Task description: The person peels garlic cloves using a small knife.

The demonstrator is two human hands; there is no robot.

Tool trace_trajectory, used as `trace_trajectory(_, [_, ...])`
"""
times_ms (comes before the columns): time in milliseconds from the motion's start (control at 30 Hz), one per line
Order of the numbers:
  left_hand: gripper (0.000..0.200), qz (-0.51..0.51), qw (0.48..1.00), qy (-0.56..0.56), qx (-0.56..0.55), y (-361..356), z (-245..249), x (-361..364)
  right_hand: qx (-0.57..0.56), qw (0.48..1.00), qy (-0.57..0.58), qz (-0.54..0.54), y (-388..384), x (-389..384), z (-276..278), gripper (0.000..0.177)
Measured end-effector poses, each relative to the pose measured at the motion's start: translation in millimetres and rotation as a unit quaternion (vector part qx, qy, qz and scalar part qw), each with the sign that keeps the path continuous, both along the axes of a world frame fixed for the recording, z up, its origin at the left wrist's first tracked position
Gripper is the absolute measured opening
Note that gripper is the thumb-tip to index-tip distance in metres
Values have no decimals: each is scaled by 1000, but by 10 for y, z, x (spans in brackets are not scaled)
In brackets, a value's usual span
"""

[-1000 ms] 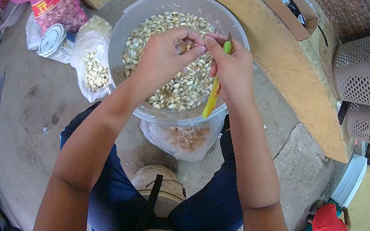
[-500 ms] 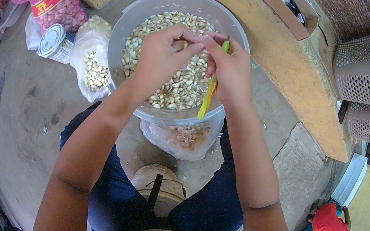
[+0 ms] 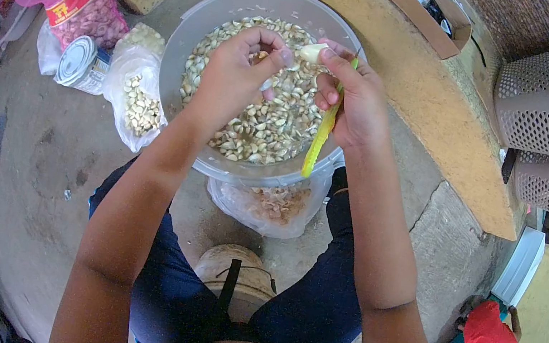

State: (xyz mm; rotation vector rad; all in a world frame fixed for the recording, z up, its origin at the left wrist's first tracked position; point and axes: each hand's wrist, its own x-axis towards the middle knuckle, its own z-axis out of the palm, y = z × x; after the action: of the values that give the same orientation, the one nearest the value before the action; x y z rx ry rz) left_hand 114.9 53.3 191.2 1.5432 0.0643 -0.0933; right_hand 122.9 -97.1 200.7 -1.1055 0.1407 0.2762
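Note:
A large grey plastic tub [image 3: 196,13] holds many garlic cloves [image 3: 260,129] in what looks like water. Over its right side, my right hand [image 3: 361,106] pinches a pale peeled garlic clove [image 3: 312,52] between thumb and forefinger. The same hand grips a yellow-handled knife [image 3: 322,136], its handle slanting down and its thin dark tip pointing up. My left hand [image 3: 237,67] is just left of the clove, apart from it, with fingers curled in. Something small and whitish shows by its lower fingers; I cannot make out what it is.
Left of the tub are a clear bag of peeled cloves [image 3: 143,109], a metal can [image 3: 82,63] and a pink mesh sack of garlic [image 3: 90,17]. A bag of peelings [image 3: 275,208] lies below the tub's front. A person in red [image 3: 490,335] is at far right.
My hands have drawn apart from their meeting point over the tub. The pale clove now shows in my right hand. The knife has shifted slightly right with that hand.

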Motion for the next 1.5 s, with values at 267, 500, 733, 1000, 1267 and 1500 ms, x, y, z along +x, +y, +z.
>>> trace_trajectory(267, [20, -57, 998, 11, -37, 20, -45, 21, -26, 999, -23, 16, 4, 3, -11, 22])
trace_trajectory(500, [20, -64, 997, 29, -40, 47, -91, 24, -193, 978, -79, 23, -5, 5, -14, 16])
trace_trajectory(733, [16, -52, 981, -74, 172, 22, 3, -47, -408, 888, -213, 19, -22, 7, -43, 19])
trace_trajectory(1000, [15, -76, 996, 47, 23, 46, -30, -2, -310, 940, -141, 41, 22, -5, 13, 20])
trace_trajectory(1267, [13, -52, 998, 13, 45, -10, -48, -37, -194, 976, -83, 51, 45, 8, -86, 19])
trace_trajectory(1500, [17, -40, 998, 14, 52, -16, -52, -28, -233, 971, -42, 24, 108, -26, -120, 18])
